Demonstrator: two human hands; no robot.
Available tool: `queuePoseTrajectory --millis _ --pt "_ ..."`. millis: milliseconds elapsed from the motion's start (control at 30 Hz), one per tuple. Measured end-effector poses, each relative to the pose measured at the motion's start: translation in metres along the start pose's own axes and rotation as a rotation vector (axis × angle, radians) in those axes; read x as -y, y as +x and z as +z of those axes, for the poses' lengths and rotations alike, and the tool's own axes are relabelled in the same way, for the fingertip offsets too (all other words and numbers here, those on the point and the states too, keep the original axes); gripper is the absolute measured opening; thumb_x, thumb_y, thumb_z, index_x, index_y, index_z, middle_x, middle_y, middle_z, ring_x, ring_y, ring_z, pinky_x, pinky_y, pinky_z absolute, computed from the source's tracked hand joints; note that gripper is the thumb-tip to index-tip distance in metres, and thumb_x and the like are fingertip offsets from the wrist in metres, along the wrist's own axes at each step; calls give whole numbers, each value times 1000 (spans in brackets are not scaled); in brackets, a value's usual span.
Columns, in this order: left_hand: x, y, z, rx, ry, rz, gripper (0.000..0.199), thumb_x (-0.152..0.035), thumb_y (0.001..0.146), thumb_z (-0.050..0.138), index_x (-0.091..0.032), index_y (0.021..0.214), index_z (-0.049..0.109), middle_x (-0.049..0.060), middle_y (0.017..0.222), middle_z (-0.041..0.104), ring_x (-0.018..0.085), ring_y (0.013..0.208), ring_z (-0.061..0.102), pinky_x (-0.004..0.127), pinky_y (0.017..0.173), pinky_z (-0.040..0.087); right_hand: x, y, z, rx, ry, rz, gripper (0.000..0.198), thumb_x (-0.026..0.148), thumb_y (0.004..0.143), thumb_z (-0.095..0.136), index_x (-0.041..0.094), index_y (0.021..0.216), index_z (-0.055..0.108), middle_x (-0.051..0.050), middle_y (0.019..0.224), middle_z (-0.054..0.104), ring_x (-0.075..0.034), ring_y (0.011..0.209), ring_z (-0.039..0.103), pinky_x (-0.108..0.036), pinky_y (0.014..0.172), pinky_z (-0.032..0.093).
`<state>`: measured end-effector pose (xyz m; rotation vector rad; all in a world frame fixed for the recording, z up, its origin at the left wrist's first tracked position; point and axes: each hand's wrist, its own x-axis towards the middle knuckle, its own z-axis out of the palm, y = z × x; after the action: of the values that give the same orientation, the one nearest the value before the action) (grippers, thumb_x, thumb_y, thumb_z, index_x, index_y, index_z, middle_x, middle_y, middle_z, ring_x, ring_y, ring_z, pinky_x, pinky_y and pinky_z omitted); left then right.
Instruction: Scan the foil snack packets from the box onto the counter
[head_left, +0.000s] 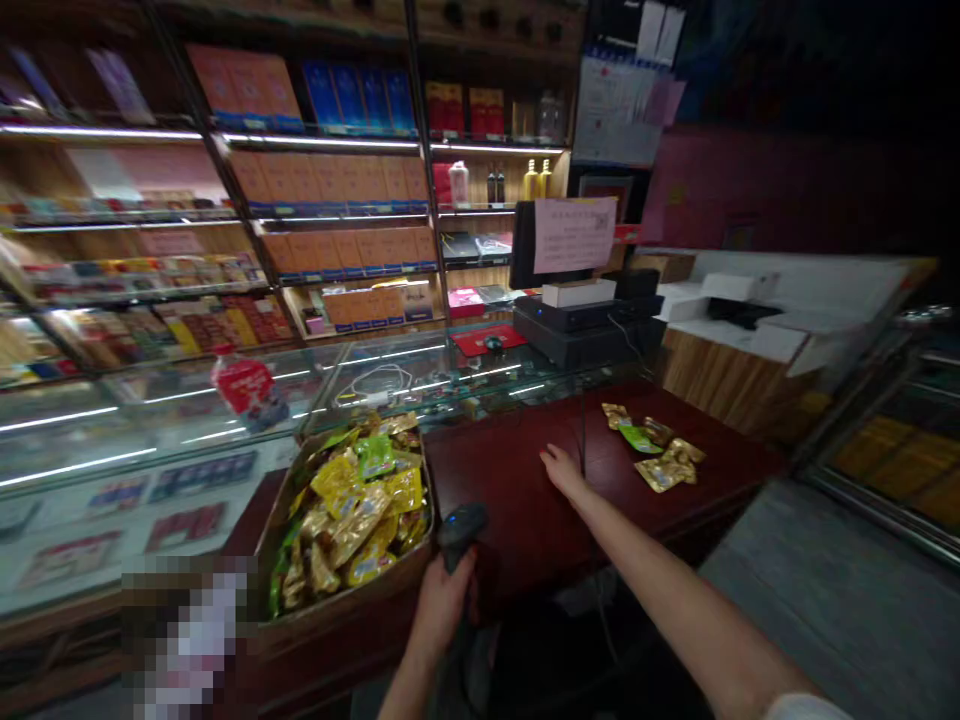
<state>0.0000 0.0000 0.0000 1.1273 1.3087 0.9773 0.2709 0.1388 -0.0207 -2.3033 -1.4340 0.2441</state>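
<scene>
My left hand (442,600) is wrapped round the handle of a dark barcode scanner (461,522), whose head points up and forward. To its left stands a cardboard box (429,490) filled with gold, yellow and green snack packets (364,505). My right hand (562,470) is low over the dark red countertop (495,460), with its fingers stretched out beside a thin cable (583,430). I see nothing in it. Several gold packets and a green one lie in a small group (667,465) to the right of that hand.
A glass display counter (150,450) runs along the left, with a red pouch (247,385) on top. Behind the countertop are a monitor (525,245) with a pink paper and a black cash drawer (555,335). Lit shelves (330,180) hold boxes and bottles. The lower left corner is pixelated.
</scene>
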Motion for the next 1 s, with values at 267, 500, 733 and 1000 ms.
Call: queuePoseTrajectory --millis 267,500,733,1000 --pt "1 4 1 11 79 -25 62 -81 65 64 -21 56 51 -1 38 50 14 30 48 24 37 33 -67 37 -50 -211 -108 249 40 37 98 67 20 134 60 -10 138 62 -28 116 65 -51 96 56" --pt "2 5 -1 8 76 -24 58 -78 67 64 -21 61 52 -3 39 51 14 30 48 24 37 34 -53 5 -23 -226 -146 108 44 39 98 68 21 136 59 -11 144 58 -31 125 60 -56 103 50" --pt "2 4 -2 53 27 -73 52 -71 69 66 -22 72 50 -4 45 55 14 30 49 23 34 35 -29 -60 6 -246 -98 -134 53 44 97 67 21 143 54 -12 158 45 -36 143 42 -62 117 31" --pt "6 5 -3 61 28 -14 50 -68 74 65 -20 71 51 -4 45 55 13 31 51 22 35 35 -32 -42 3 -333 -76 -83 44 39 98 66 23 138 58 -11 147 56 -31 126 59 -57 105 49"
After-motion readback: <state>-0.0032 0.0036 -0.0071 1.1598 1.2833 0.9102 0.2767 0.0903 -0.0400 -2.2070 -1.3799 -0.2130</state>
